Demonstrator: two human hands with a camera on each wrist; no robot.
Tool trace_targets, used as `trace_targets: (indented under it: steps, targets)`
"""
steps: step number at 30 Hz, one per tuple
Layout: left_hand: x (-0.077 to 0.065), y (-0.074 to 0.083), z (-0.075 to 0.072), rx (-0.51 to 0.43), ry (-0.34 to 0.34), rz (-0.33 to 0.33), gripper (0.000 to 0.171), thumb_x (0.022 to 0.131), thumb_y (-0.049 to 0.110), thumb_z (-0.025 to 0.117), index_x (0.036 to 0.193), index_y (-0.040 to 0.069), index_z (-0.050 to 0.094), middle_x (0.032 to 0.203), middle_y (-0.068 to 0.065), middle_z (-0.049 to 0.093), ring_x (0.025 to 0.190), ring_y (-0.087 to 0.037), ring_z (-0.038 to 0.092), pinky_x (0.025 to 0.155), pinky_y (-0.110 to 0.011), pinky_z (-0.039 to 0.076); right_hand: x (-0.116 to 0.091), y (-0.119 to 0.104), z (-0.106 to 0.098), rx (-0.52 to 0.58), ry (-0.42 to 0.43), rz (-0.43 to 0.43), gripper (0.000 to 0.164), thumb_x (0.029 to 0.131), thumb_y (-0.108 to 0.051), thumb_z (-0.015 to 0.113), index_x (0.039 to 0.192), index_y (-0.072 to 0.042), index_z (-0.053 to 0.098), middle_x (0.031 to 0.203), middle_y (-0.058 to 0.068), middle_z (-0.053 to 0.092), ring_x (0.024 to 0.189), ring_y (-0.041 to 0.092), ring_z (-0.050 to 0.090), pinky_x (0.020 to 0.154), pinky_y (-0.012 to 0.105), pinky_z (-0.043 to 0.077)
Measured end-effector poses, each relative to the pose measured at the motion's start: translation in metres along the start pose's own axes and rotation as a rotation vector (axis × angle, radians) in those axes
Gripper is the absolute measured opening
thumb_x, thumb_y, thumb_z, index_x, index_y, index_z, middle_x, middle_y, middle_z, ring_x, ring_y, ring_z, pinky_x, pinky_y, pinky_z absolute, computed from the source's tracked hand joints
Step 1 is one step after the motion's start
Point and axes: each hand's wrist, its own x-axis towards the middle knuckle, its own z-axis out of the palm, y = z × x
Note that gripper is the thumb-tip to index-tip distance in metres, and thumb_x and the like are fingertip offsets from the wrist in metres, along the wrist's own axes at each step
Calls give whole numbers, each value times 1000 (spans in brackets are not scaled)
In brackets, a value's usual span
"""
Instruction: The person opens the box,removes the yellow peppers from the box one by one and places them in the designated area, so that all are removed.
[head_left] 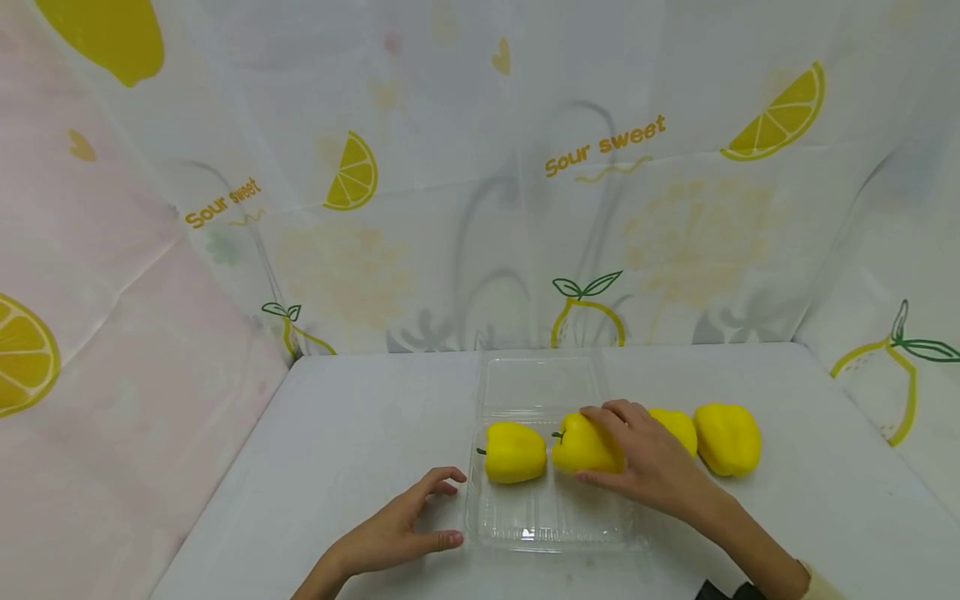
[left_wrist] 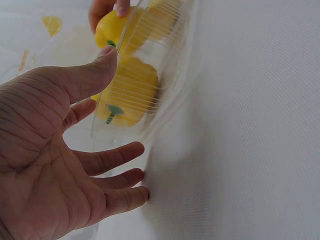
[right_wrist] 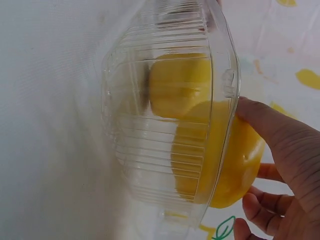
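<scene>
While the left hand [head_left: 393,532] is spread beside the clear tray [head_left: 555,535], the right hand [head_left: 651,460] grips a yellow pepper [head_left: 579,450] opposite its stem [head_left: 558,436] — pepper partly above the tray wall.

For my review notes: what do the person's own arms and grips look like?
The left grip and right grip are bare hands; I see no gloves or rings. A plain cream sleeve ends partway up the right forearm. The visible left forearm is uncovered, with no sleeve in view.
</scene>
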Motion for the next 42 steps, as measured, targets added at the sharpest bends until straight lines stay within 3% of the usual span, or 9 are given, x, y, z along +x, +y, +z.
trace_targets:
  steps: [7,23,37,42]
  targets:
    - [-1,0,0,8,3,-1,59,91,40,71,139,35,37,131,2,54,122,-26,50,97,-55,39,-4,-2,-6,7,54,28,73,75,-64,76,130,-19,59,112,-2,55,96,14,55,84,38,53]
    - [0,-1,-1,-10,-7,-8,59,92,37,71,140,35,36,132,2,53,124,-26,49,98,-57,38,-14,-2,-19,6,169,11,72,70,-57,84,126,-18,60,111,-6,56,95,11,56,78,36,53]
    - [-1,-3,0,-17,-8,4,60,92,37,71,140,35,36,133,1,52,124,-26,49,97,-56,39,-24,0,-28,-14,198,36,72,66,-58,86,122,-19,62,109,-9,57,93,9,56,77,35,53]
    - [1,-4,0,-7,-13,12,60,92,37,71,141,35,36,134,1,52,124,-26,49,98,-57,39,-30,2,-31,-26,221,50,72,64,-57,87,120,-20,62,108,-11,56,87,7,56,73,29,52]
